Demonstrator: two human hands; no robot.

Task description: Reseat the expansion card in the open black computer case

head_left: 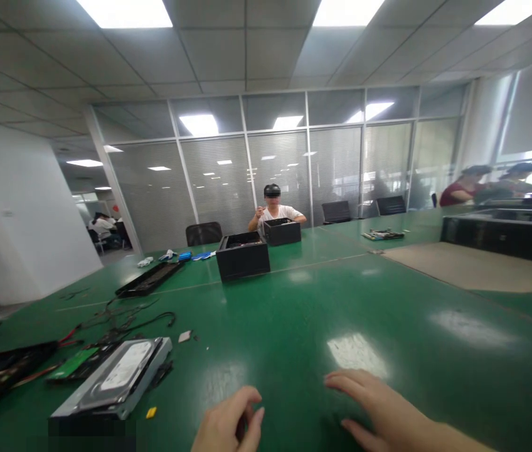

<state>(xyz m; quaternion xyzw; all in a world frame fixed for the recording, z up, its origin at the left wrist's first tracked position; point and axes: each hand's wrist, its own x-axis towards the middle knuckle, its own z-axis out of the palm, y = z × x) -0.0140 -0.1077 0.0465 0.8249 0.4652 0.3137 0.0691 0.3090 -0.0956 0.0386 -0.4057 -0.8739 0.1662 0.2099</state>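
Observation:
My left hand [232,422] hovers over or rests on the near part of the green table [294,326], its fingers curved and thumb apart, with nothing between them. To its right, my right hand [379,408] is stretched out over the tabletop with the thumb and fingers spread, holding nothing. Left of my left hand lies a silver hard drive [122,376] with a white label. A small yellow piece [152,412] sits between the drive and my left hand. Whether my hands touch the table I cannot tell.
Black computer cases [243,260] stand mid-table, where a person [273,212] sits opposite. Cables [127,326], a green circuit board [75,364] and a long black panel [149,279] lie at left. At right, another black case [501,235] stands by brown cardboard [458,263].

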